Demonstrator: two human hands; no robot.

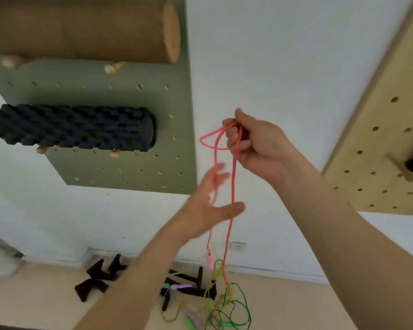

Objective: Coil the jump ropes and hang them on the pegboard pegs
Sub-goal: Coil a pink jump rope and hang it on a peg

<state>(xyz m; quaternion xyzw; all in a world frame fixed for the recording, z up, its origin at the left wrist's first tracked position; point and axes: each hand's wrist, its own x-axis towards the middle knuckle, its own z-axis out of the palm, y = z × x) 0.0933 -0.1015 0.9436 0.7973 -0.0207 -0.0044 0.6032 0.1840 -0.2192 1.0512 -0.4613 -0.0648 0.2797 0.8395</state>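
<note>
Head view: my right hand (pixel 258 148), fingers curled, pinches one thin pink jump rope (pixel 234 177) at its top. Its two strands hang straight down to the tan floor (pixel 45 306), with one small loop jutting left. My left hand (pixel 210 208), fingers spread, holds nothing beside them. A sage-green pegboard (pixel 134 170) and a pale wooden pegboard (pixel 377 148) flank it.

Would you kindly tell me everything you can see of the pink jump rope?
The pink jump rope is a thin, smooth salmon cord, plastic by its look. The right hand pinches it high up, where it forms a small loop. Two strands hang from there: one passes the open, blurred left hand, contact unclear, and ends in a pale pink handle dangling above the floor; the other drops into the tangle of green and yellow ropes on the floor.
</note>
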